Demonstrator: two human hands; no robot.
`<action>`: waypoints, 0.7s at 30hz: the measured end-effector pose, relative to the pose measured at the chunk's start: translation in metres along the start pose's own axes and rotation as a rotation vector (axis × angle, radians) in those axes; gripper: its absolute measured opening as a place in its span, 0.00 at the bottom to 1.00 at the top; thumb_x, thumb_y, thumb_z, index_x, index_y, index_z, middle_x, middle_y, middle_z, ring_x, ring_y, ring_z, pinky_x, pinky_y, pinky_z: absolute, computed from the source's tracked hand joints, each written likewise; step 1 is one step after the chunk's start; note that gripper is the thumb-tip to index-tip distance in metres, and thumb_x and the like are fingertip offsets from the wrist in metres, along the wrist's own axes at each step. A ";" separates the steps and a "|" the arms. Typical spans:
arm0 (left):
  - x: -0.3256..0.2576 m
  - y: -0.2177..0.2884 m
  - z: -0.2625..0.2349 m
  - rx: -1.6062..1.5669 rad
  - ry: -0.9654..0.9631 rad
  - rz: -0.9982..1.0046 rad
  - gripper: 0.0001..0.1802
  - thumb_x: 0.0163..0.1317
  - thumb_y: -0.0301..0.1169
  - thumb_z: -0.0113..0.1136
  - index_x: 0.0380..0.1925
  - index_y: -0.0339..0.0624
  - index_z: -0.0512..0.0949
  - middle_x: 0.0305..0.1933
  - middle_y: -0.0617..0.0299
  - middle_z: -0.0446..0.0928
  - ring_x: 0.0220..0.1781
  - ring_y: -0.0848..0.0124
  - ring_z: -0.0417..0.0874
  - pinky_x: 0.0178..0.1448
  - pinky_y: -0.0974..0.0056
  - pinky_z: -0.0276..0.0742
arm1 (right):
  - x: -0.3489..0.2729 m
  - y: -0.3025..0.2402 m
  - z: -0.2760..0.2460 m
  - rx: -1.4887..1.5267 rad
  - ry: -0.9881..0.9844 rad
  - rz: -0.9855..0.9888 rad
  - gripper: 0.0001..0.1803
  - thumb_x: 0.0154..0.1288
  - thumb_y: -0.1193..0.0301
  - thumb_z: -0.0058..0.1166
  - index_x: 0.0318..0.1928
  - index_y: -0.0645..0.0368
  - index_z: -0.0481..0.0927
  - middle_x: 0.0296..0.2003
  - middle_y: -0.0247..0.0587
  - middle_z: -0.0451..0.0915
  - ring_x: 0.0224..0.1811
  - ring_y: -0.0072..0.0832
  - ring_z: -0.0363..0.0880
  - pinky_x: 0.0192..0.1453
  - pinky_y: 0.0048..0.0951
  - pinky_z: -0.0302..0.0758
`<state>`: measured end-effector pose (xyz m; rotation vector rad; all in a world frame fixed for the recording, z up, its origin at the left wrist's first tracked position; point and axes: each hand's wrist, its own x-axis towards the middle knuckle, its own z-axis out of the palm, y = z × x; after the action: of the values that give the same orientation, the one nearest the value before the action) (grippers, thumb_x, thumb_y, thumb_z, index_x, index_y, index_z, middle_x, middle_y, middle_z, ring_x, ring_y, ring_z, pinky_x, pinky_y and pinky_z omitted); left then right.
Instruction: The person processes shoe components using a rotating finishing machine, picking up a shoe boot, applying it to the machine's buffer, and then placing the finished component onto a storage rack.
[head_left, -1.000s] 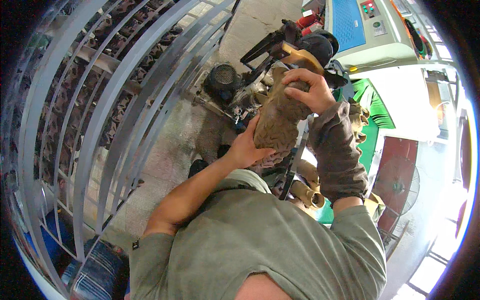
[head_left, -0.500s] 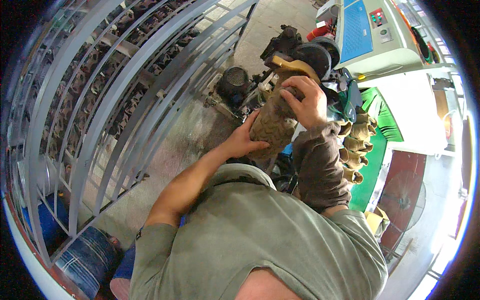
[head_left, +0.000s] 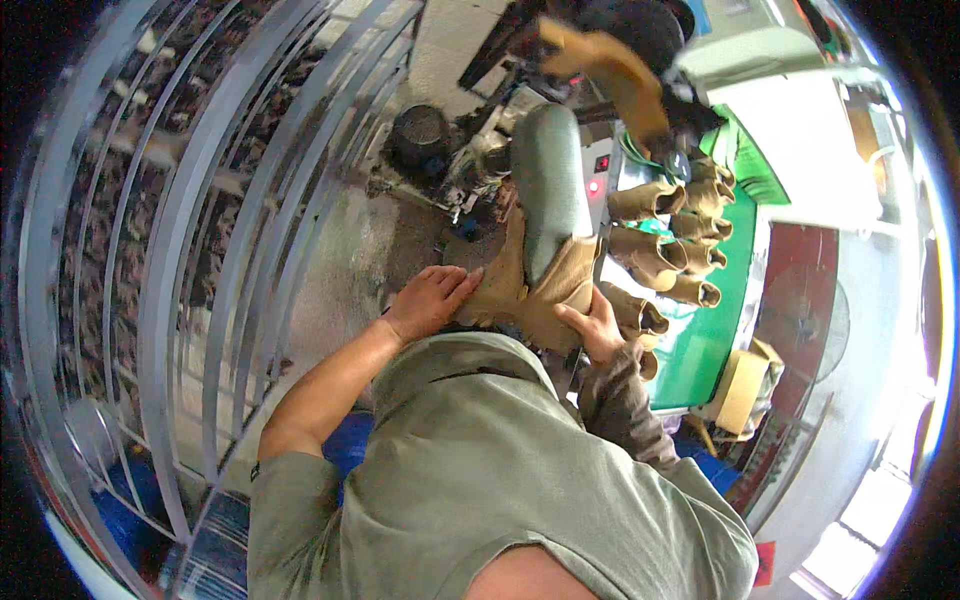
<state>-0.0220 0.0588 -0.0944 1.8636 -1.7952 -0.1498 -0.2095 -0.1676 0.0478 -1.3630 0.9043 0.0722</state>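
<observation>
A tan boot upper [head_left: 568, 282], spread open at its top, lies close against my body at the lower end of a smooth grey-green foot-shaped form [head_left: 548, 180]. My left hand [head_left: 432, 303] grips the upper's left side, its fingers bent over the edge. On the other side my right hand [head_left: 600, 328] has its thumb on the tan material, while its remaining fingers are partly hidden beneath. Beyond the form, a curved yellow-brown band [head_left: 612, 78] hangs from the dark machine.
Several tan boot uppers [head_left: 650, 255] stand in rows at my right on a green-topped table [head_left: 735, 300]. A control panel with a red light [head_left: 595, 187] sits beside the form. Grey rack bars [head_left: 185, 230] rise at the left. A cardboard box [head_left: 742, 395] is at the lower right.
The tan upper has come down toward my body, baring the grey-green form it covered. Both hands have moved nearer with it, the right one most. The view has shifted too.
</observation>
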 end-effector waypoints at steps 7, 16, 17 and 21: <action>0.127 0.016 -0.058 -1.730 0.202 -0.636 0.50 0.57 0.39 0.73 0.71 0.34 0.52 0.63 0.50 0.70 0.63 0.61 0.75 0.66 0.54 0.73 | 0.017 0.070 -0.040 -0.326 0.220 -0.315 0.40 0.46 0.62 0.75 0.58 0.65 0.72 0.48 0.50 0.83 0.51 0.34 0.82 0.57 0.35 0.78; 0.231 0.060 -0.056 -1.821 0.788 -1.019 0.29 0.58 0.42 0.70 0.56 0.41 0.73 0.46 0.60 0.79 0.45 0.66 0.81 0.51 0.55 0.79 | 0.063 0.085 -0.079 -0.151 -0.049 -0.330 0.32 0.51 0.78 0.67 0.58 0.67 0.73 0.48 0.43 0.83 0.50 0.29 0.82 0.58 0.33 0.77; 0.214 0.066 -0.067 -1.759 0.756 -0.981 0.33 0.58 0.41 0.70 0.60 0.42 0.69 0.50 0.60 0.78 0.49 0.67 0.79 0.55 0.55 0.77 | 0.060 0.061 -0.064 -0.069 -0.021 -0.371 0.30 0.52 0.79 0.66 0.58 0.69 0.73 0.47 0.43 0.83 0.50 0.31 0.82 0.58 0.34 0.77; 0.110 0.100 -0.151 -1.661 0.625 -0.441 0.50 0.51 0.37 0.77 0.70 0.40 0.58 0.63 0.56 0.72 0.64 0.63 0.73 0.68 0.51 0.68 | 0.061 -0.035 -0.049 0.074 -0.375 -0.460 0.31 0.52 0.78 0.68 0.58 0.68 0.72 0.50 0.44 0.81 0.51 0.31 0.80 0.60 0.35 0.76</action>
<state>-0.0335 0.0036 0.1100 0.7832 -0.3413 -0.8012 -0.1749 -0.2463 0.0426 -1.3979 0.2671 -0.0579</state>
